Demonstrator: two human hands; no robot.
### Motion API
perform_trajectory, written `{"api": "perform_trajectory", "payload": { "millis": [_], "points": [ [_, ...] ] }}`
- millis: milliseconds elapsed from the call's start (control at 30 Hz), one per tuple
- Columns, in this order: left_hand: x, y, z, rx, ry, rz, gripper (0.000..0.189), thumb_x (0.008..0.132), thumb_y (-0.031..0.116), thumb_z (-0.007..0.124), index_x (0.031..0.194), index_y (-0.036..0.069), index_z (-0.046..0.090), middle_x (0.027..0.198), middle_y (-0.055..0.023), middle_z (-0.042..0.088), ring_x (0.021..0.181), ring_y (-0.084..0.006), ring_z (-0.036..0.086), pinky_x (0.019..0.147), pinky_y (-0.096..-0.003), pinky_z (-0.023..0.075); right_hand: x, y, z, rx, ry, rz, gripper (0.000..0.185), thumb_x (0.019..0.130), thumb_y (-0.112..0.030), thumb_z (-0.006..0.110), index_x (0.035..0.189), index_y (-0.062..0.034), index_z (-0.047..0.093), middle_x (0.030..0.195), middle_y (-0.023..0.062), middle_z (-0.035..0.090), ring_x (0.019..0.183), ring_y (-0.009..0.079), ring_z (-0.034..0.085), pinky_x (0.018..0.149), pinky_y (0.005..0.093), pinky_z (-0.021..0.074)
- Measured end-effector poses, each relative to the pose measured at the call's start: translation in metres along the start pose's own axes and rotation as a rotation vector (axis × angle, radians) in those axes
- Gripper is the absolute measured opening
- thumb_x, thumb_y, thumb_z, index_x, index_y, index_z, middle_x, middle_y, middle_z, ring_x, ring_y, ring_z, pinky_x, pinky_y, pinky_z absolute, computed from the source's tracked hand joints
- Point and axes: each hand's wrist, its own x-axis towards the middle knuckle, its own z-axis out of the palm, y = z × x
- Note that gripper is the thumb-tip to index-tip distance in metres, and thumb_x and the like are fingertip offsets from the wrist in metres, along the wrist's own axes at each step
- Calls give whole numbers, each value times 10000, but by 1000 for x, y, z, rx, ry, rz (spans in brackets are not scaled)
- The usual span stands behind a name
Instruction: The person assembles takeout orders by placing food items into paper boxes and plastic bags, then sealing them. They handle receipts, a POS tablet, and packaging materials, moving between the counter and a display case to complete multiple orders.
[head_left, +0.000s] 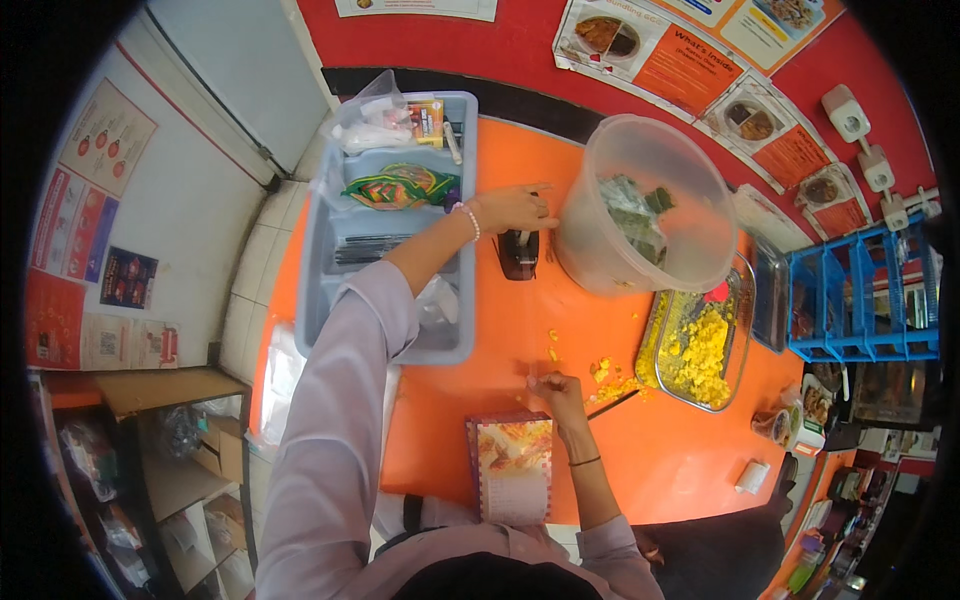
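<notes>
My left hand (519, 209) reaches forward and grips the far end of a black tape dispenser (519, 259) that stands on the orange table. A faint clear strip of tape (534, 322) runs from the dispenser towards me. Its near end is at the pinched fingertips of my right hand (556, 391). Just below that hand, a stack of printed cards or boxes (514, 469) with food pictures and a checkered border lies at the table's near edge. A dark thin stick (613, 404) lies right of my right hand, beside yellow crumbs (615, 388).
A grey-blue compartment tray (469, 300) with packets stands left. A translucent bucket (600, 255) holding green-filled plastic is at the back right, by a metal basket (739, 401) of yellow crumbly food. Further right are a blue plastic rack (862, 347) and a person's dark garment (712, 551).
</notes>
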Motion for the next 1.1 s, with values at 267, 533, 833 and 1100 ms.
{"api": "perform_trajectory", "payload": {
  "millis": [267, 533, 833, 1100],
  "points": [
    [32, 44, -38, -440, -325, -24, 219, 679, 71, 814, 882, 104, 739, 901, -83, 738, 969, -292, 709, 891, -454, 537, 14, 14, 2, -8, -82, 73, 137, 890, -41, 767, 787, 43, 734, 767, 60, 703, 688, 100, 605, 605, 254, 467],
    [44, 101, 3, -101, -75, 55, 186, 775, 71, 704, 600, 114, 659, 678, -95, 693, 729, -293, 710, 619, -399, 548, 25, 21, 4, -171, -71, -3, 159, 853, -98, 783, 805, 51, 759, 825, 110, 753, 767, 150, 695, 676, 297, 542],
    [-16, 113, -91, -644, 204, -423, 83, 809, 114, 698, 751, 61, 724, 836, -86, 657, 819, -302, 694, 706, -419, 551, -45, -70, -70, -154, 89, -181, 358, 947, -209, 749, 685, 10, 640, 623, 1, 565, 600, 77, 497, 573, 273, 411],
    [-131, 292, -186, -1586, -104, -777, 87, 866, 82, 776, 899, 2, 786, 861, -102, 758, 675, -161, 679, 626, -307, 542, -102, -110, -104, -417, -692, 216, 500, 991, -323, 691, 592, -80, 515, 573, -21, 433, 550, 80, 408, 532, 291, 336]
  ]
}}
